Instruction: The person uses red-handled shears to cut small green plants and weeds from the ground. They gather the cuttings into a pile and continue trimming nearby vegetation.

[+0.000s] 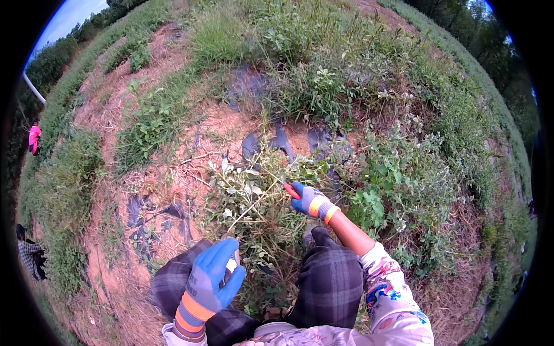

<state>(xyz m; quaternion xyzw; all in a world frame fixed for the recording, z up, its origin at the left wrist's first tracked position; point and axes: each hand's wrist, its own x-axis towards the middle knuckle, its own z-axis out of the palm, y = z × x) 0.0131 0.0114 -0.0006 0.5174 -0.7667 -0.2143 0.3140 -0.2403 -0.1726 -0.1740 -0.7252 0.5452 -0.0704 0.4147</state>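
My right hand point(309, 201), in a grey and blue coated work glove, grips the red handle of a hand tool point(291, 191). The tool's thin metal part points up and left into the weeds, where its far end is hard to make out. Around and below it lies a heap of cut or uprooted weeds point(242, 186) with pale leaves and a long bare stem point(253, 207). My left hand point(212, 274), gloved alike, hovers above my bent left knee with the thumb apart from the fingers and nothing in it.
Torn black plastic mulch film point(281, 140) shows through the reddish soil point(216, 125). Leafy weeds point(389, 186) stand thick on the right and grass point(220, 41) ahead. Two people, one in pink point(34, 137) and one in a checked shirt point(30, 255), are at the far left.
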